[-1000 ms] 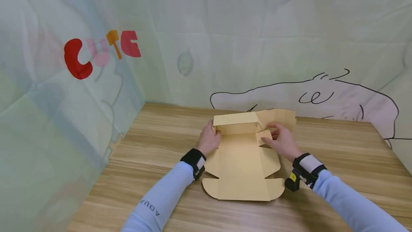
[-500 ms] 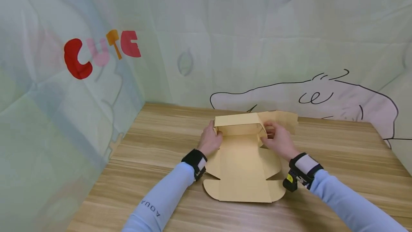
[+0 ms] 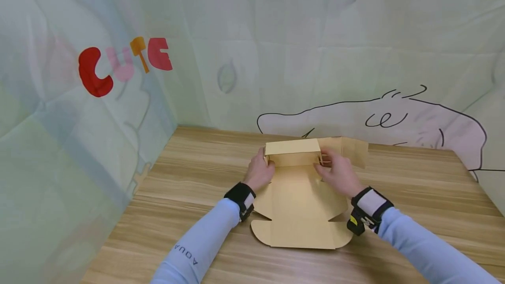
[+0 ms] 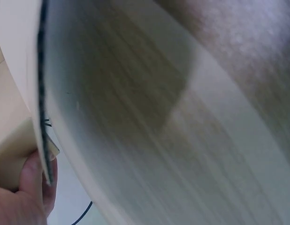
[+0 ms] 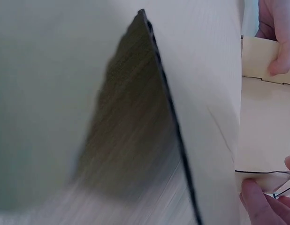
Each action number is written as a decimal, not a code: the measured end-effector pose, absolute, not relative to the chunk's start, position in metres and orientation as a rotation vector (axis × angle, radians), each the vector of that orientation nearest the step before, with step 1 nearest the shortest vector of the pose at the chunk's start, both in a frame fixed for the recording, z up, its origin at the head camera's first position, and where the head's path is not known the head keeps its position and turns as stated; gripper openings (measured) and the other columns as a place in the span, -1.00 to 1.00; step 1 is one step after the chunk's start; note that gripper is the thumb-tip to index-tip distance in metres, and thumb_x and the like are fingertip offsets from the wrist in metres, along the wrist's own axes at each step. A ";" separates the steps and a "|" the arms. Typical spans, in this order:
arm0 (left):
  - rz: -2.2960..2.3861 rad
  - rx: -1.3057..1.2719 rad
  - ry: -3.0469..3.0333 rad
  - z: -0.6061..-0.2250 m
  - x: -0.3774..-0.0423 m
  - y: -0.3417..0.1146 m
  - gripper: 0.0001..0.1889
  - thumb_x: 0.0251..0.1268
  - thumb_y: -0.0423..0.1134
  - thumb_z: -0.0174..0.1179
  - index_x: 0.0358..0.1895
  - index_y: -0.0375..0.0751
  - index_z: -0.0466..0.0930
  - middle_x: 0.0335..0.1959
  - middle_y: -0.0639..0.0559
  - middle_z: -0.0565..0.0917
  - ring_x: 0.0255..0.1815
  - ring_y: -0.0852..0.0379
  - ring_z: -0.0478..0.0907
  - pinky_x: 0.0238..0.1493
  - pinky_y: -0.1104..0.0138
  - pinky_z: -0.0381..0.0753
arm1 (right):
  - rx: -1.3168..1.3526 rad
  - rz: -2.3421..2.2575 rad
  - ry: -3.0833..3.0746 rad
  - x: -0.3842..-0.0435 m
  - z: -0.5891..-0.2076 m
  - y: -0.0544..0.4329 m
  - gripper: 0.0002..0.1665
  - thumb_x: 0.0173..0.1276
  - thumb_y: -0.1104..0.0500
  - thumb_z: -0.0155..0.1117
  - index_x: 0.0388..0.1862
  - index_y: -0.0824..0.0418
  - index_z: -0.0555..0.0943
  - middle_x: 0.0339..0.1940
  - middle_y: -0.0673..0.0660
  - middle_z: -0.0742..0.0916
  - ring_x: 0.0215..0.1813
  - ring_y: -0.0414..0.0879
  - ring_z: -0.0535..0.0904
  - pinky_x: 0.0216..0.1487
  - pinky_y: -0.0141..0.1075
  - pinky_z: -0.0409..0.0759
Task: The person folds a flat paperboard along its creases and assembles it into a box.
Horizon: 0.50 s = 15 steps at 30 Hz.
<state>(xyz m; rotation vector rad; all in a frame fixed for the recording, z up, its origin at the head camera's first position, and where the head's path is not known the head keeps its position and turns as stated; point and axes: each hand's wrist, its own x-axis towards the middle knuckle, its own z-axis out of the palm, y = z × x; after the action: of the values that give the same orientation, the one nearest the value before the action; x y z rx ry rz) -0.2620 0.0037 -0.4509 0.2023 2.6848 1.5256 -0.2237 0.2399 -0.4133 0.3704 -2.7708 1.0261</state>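
A tan cardboard box (image 3: 300,196), partly folded, lies on the table with its near flaps spread flat. At its far end a wall stands up, topped by a folded-over panel (image 3: 293,147). My left hand (image 3: 259,172) grips the left end of that wall, thumb inside and fingers outside. My right hand (image 3: 340,173) pinches the small side flap at the right end, which is mostly hidden behind the fingers. In the right wrist view, the right thumb and fingers (image 5: 260,204) pinch this flap's edge, and the left hand (image 5: 282,42) holds the opposite end.
A long creased flap (image 3: 353,150) sticks out to the right behind my right hand. The wood-grain table (image 3: 197,179) reaches back to a printed cloth backdrop (image 3: 296,56). Rounded tabs (image 3: 262,232) spread at the box's near end.
My right hand has moved left and folded the right side flap inward to the end of the raised wall. The box has shifted slightly right, and my left hand keeps its grip.
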 end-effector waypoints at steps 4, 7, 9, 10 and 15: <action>1.503 0.205 2.690 -0.449 -0.262 0.005 -0.46 0.44 -0.31 -0.01 0.45 -0.30 0.23 0.10 -0.34 0.64 -0.55 0.11 0.43 -0.38 0.27 0.53 | 0.406 0.960 -2.783 -0.224 -0.414 0.239 -0.61 0.42 0.31 0.26 0.13 0.52 0.51 0.01 0.54 0.71 0.02 0.39 0.70 -0.04 0.09 0.72; 1.479 0.211 2.712 -0.448 -0.262 0.007 -0.48 0.44 -0.30 0.00 0.42 -0.30 0.26 0.16 -0.36 0.63 -0.45 0.06 0.51 -0.26 0.21 0.61 | 0.438 0.903 -2.796 -0.226 -0.414 0.238 -0.71 0.41 0.32 0.26 0.01 0.50 0.55 -0.09 0.51 0.74 -0.04 0.37 0.73 -0.10 0.06 0.74; 1.460 0.217 2.736 -0.448 -0.262 0.008 -0.50 0.43 -0.30 0.01 0.40 -0.32 0.28 0.16 -0.36 0.63 -0.38 0.03 0.53 -0.20 0.20 0.62 | 0.448 0.864 -2.804 -0.227 -0.415 0.238 -0.75 0.39 0.33 0.27 -0.06 0.51 0.56 -0.15 0.50 0.75 -0.10 0.36 0.74 -0.14 0.04 0.75; 1.452 0.221 2.749 -0.448 -0.262 0.009 -0.51 0.43 -0.30 0.02 0.38 -0.32 0.29 0.15 -0.35 0.64 -0.36 0.03 0.53 -0.19 0.22 0.60 | 0.452 0.848 -2.806 -0.227 -0.415 0.237 -0.75 0.38 0.34 0.28 -0.07 0.51 0.55 -0.16 0.50 0.75 -0.11 0.35 0.74 -0.15 0.04 0.75; 1.453 0.237 2.761 -0.448 -0.263 0.011 -0.56 0.42 -0.32 0.01 0.32 -0.32 0.32 -0.04 -0.31 0.67 -0.45 0.05 0.48 -0.38 0.31 0.49 | 0.464 0.795 -2.809 -0.229 -0.415 0.236 -0.73 0.34 0.35 0.31 -0.10 0.55 0.55 -0.22 0.49 0.76 -0.17 0.32 0.76 -0.24 -0.01 0.76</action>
<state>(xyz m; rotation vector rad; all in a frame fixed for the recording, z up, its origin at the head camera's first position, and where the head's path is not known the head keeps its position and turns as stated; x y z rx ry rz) -0.2627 0.0111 -0.4480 0.2368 2.7606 1.4526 -0.2290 0.2358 -0.4148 0.4644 -2.8093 0.7951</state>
